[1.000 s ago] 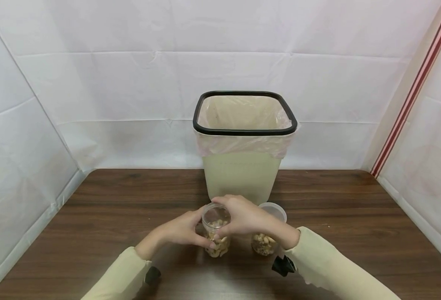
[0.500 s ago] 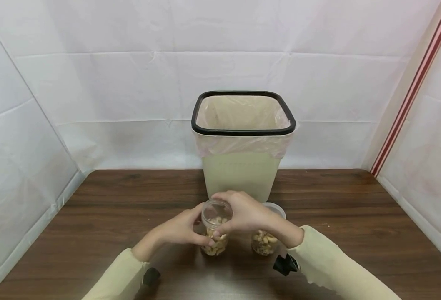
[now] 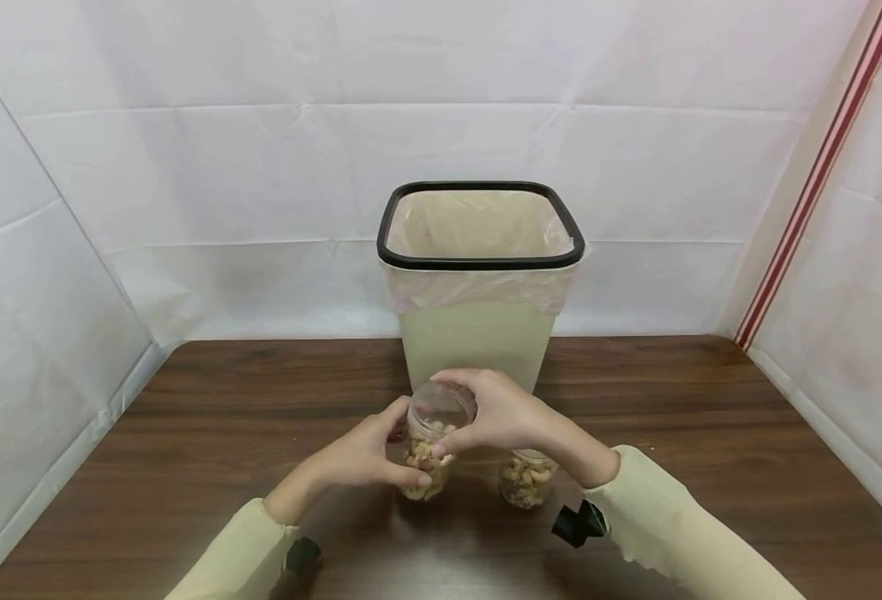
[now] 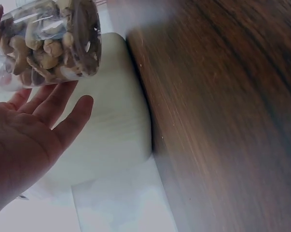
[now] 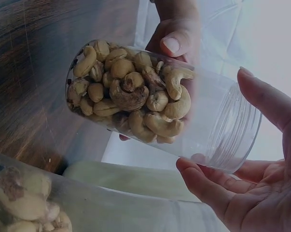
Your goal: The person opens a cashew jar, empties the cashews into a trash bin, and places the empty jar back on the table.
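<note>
A clear plastic jar of cashews is held by both hands in the head view, leaning slightly and lifted off the table. My left hand grips its lower body, thumb in front. Around the rim curl the thumb and fingers of my right hand. The right wrist view shows the jar without a lid, its threaded neck between right thumb and fingers; the nuts fill the lower part. A second jar of cashews stands on the table to the right, its top partly hidden behind my right forearm.
A pale green bin with a black rim and a plastic liner stands directly behind the jars. The dark wooden table is bordered by white sheeting at the back and sides.
Both hands have raised the held jar a little and moved it away from the table's front. The right hand has shifted up and right. The second jar stays on the table.
</note>
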A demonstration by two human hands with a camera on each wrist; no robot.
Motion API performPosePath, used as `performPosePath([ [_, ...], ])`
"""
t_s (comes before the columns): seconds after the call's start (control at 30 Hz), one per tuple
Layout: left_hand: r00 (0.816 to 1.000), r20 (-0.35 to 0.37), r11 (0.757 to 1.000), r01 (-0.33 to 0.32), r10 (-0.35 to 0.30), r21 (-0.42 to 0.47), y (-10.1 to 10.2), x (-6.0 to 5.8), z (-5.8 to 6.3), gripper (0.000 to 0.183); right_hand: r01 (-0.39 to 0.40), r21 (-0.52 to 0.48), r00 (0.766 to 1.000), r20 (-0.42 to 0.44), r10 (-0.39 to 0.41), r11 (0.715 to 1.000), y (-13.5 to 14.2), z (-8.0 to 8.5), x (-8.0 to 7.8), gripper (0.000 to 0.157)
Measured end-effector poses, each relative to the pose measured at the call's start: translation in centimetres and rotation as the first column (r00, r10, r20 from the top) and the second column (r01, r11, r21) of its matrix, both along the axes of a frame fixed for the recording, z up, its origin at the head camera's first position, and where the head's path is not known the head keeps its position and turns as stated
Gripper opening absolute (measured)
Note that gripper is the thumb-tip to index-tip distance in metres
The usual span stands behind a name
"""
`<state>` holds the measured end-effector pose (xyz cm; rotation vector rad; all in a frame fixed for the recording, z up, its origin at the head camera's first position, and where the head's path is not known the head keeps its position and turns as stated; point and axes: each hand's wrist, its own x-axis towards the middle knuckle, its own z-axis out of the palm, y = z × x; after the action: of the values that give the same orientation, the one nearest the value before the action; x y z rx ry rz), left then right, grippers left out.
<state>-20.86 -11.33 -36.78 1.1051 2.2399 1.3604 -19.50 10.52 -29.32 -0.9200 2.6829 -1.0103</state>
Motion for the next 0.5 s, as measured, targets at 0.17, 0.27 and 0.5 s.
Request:
performPosePath([
  [0.17, 0.999, -0.033, 1.000, -0.025, 0.025, 0.004, 0.2, 0.1, 0.2, 0.064, 0.023, -0.034, 1.000, 0.019, -0.022, 0.999, 0.5, 0.2, 0.0, 0.079],
  [0.27, 0.998, -0.049, 0.999, -0.043, 0.043, 0.003, 0.3, 0.2, 0.2, 0.066, 0.043, -0.064, 0.998, 0.039, -0.041, 0.997, 0.7, 0.4, 0.0, 0.079],
  [0.5, 0.996, -0.052, 0.998, -0.070, 0.070, -0.008, 0.4, 0.3, 0.2, 0.067, 0.071, -0.130, 0.996, 0.071, -0.062, 0.989, 1.4, 0.7, 0.2, 0.078],
])
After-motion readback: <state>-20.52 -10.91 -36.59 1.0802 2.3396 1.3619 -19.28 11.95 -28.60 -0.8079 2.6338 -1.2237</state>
